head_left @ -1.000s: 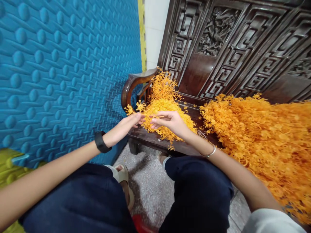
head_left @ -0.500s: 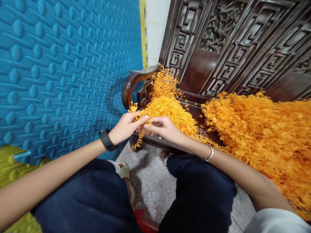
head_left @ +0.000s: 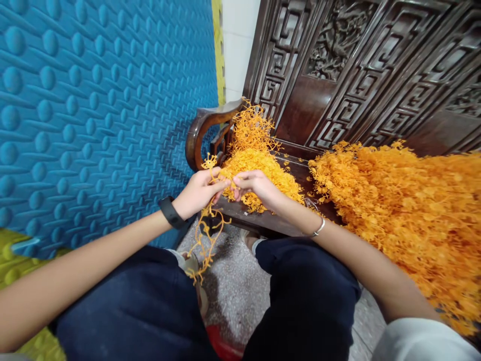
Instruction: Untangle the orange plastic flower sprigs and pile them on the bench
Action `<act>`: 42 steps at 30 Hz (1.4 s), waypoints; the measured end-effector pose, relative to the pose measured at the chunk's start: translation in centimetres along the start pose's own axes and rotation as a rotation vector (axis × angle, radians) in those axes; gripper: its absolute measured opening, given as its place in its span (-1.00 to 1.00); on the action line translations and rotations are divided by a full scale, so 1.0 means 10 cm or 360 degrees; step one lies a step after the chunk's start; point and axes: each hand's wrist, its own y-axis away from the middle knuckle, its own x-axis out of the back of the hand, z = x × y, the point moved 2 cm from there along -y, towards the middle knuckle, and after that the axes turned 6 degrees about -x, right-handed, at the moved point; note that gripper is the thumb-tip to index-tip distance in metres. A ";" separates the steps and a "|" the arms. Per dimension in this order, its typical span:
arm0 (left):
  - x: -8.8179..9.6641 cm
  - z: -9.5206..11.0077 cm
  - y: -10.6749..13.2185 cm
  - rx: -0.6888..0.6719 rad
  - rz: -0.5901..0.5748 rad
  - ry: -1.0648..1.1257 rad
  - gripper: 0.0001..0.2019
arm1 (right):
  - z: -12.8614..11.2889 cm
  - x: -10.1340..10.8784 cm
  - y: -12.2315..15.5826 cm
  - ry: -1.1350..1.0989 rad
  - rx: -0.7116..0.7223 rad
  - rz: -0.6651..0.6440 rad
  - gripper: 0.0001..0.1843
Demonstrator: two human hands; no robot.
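- The orange strand [head_left: 206, 229] hung lower under the left hand [head_left: 199, 193] than half a second before, so perhaps it was being drawn out
- The left hand pinched the strand under its thumb; the right hand [head_left: 261, 186] seemed to pinch it just beside, with thumb and forefinger
- This strand was in the air, before the bench [head_left: 259, 220]
- I counted two hands, one strand, one band [head_left: 172, 212], one bracelet [head_left: 319, 228], one small pile [head_left: 259, 163], one tangle [head_left: 251, 130] behind it, and one big heap [head_left: 406, 215] to the right

Glossy wood bench [head_left: 310, 103], matt plastic-type sprigs [head_left: 259, 168], mat [head_left: 112, 110] w/ bumpy surf., shiny metal bangle [head_left: 320, 228], matt cloth trousers [head_left: 139, 306]
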 end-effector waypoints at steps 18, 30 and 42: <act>-0.23 -0.07 -0.45 -0.0218 0.0575 0.0155 -0.75 | -0.26 0.19 -0.26 0.0420 0.0299 0.0963 -0.69; -0.10 -0.15 -0.56 -0.0456 0.0741 -0.0778 -0.79 | -0.21 0.18 -0.57 0.0623 0.0388 0.1188 -0.74; -0.01 -0.29 -0.72 -0.0232 0.0970 -0.1012 -0.78 | -0.22 0.07 -0.88 0.0719 0.0234 0.1420 -0.74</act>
